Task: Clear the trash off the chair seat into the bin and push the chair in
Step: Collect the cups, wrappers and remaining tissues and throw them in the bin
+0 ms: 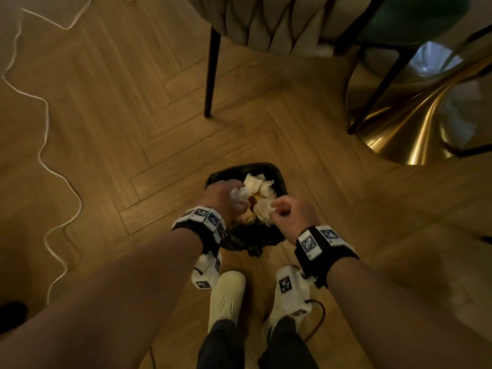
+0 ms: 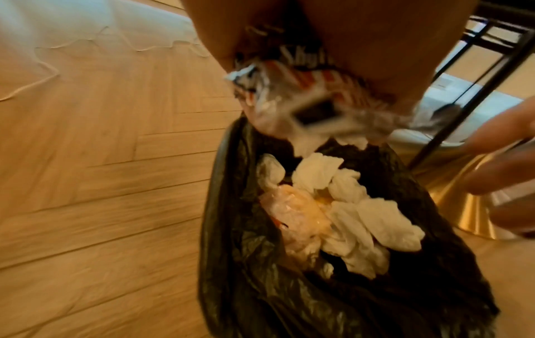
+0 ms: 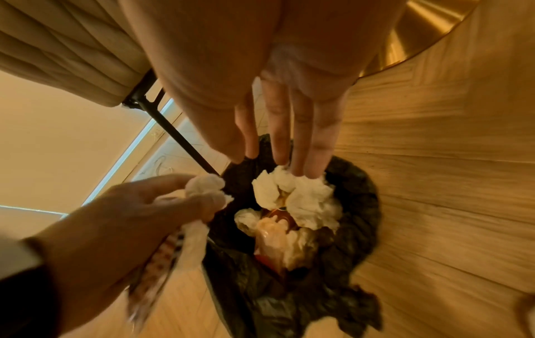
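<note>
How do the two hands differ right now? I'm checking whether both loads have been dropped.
The left hand grips a crumpled tissue and a printed wrapper; the right hand holds nothing. Left fingers are curled; right fingers are straight, pointing down at tissues in the bin. Both hover over the bin.

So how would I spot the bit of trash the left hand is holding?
Find the small bin lined with a black bag on the wood floor, by the person's feet. Above its near-left rim, the left hand grips a printed foil wrapper bunched with white tissue; the tissues in the bin are plain white.
</note>
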A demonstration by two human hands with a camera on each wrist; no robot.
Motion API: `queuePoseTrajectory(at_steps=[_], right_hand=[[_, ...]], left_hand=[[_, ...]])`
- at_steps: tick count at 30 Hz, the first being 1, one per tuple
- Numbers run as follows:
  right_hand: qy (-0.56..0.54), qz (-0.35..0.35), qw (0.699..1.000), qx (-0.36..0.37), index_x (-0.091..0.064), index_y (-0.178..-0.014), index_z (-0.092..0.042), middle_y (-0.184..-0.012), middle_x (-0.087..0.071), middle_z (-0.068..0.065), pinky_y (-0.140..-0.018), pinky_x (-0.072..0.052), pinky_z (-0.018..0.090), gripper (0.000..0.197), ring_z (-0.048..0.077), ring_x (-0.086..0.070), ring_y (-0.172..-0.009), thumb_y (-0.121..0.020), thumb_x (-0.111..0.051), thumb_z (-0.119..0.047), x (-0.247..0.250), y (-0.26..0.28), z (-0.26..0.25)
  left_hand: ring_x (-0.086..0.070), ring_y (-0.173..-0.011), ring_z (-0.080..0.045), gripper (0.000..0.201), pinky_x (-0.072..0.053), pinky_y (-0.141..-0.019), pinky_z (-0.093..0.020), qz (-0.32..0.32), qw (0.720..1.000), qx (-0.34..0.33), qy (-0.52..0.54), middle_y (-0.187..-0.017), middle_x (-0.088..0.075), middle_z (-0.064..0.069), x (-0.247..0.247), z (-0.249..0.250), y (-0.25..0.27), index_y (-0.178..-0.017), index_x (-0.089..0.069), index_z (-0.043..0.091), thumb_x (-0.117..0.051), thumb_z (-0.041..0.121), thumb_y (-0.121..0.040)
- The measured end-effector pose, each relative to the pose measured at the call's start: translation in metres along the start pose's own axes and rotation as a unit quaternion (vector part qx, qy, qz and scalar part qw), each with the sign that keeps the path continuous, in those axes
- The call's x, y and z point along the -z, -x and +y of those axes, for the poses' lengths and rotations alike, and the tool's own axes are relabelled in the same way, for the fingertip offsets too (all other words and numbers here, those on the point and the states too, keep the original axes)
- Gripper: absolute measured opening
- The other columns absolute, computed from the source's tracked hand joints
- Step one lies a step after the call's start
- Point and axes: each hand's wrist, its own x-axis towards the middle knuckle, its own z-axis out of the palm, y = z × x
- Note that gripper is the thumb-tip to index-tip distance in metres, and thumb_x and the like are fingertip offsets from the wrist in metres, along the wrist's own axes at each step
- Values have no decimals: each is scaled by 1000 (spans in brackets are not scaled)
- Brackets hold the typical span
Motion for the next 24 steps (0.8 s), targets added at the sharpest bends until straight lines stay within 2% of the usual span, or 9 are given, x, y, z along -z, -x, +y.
queuePoseTrajectory(at_steps=[4, 6, 8, 11, 13, 15, 19, 22, 24], right_hand=[[-5, 10, 1000, -14, -70, -94, -16, -94, -72, 2, -77, -58, 35, 14, 17, -66, -86, -83, -65, -22, 2, 23, 37], [0, 25, 999, -22, -71, -91, -16, -90, -72, 2, -74, -58, 35, 12, 17, -67, -81, -82, -66, -23, 3, 32, 52], [1, 33, 999, -32, -71, -88, -17, -87, -73, 2, -74, -58, 37, 11, 18, -68, -77, -81, -66, -23, 5, 39, 59], [-5, 41, 998, -46, -70, -85, -19, -84, -73, 1, -73, -59, 37, 7, 18, -69, -74, -81, -64, -22, 9, 53, 59], [-5, 41, 997, -59, -70, -84, -20, -84, -73, 1, -74, -58, 36, 6, 19, -70, -74, -82, -64, -22, 13, 66, 53], [-2, 37, 997, -73, -70, -84, -20, -86, -72, 2, -76, -58, 36, 7, 20, -69, -77, -81, -65, -23, 20, 84, 48], [21, 27, 995, -96, -67, -83, -22, -90, -70, 1, -76, -54, 31, 4, 18, -66, -84, -83, -64, -25, 36, 137, 34], [35, 31, 992, -117, -68, -94, -19, -92, -64, -3, -72, -44, 23, 14, 12, -59, -82, -84, -62, -26, 55, 192, 17], [32, 34, 991, -125, -68, -95, -19, -97, -67, 0, -75, -47, 25, 15, 14, -60, -86, -85, -61, -27, 70, 232, 7]], left_hand=[[-44, -122, -30, 87, -46, -97, -48, -75, 997, -6, -14, -140, -33, -7, -24, 16, -14, -139, -22, 44, -64, 67, -65], [-27, -138, -28, 97, -40, -104, -49, -78, 997, 1, 10, -155, -12, -1, -27, 19, -14, -141, -11, 48, -64, 70, -63], [-19, -143, -23, 97, -37, -105, -43, -84, 996, -4, 40, -158, -2, 2, -22, 19, -9, -143, -11, 46, -68, 65, -67], [-32, -137, -25, 83, -38, -105, -40, -70, 997, -7, 24, -153, -23, -4, -4, 14, 6, -143, -27, 30, -70, 50, -75], [-52, -118, -27, 62, -47, -97, -40, -53, 999, -5, 3, -137, -47, -7, 12, 10, 21, -134, -43, 22, -68, 39, -80], [-60, -102, -25, 42, -51, -87, -36, -51, 999, -2, -14, -118, -62, -7, 30, 11, 43, -122, -55, 18, -65, 32, -84], [-61, -97, -20, 24, -44, -76, -24, -94, 994, -14, -45, -108, -67, -4, 60, 24, 107, -111, -63, 16, -60, 22, -88], [-62, -91, -17, 16, -48, -76, -27, -130, 989, -42, -59, -105, -68, -3, 80, 28, 155, -102, -65, 19, -60, 23, -87], [-62, -88, -14, 14, -50, -78, -28, -166, 980, -64, -88, -104, -69, 1, 96, 31, 185, -99, -65, 24, -59, 27, -86]])
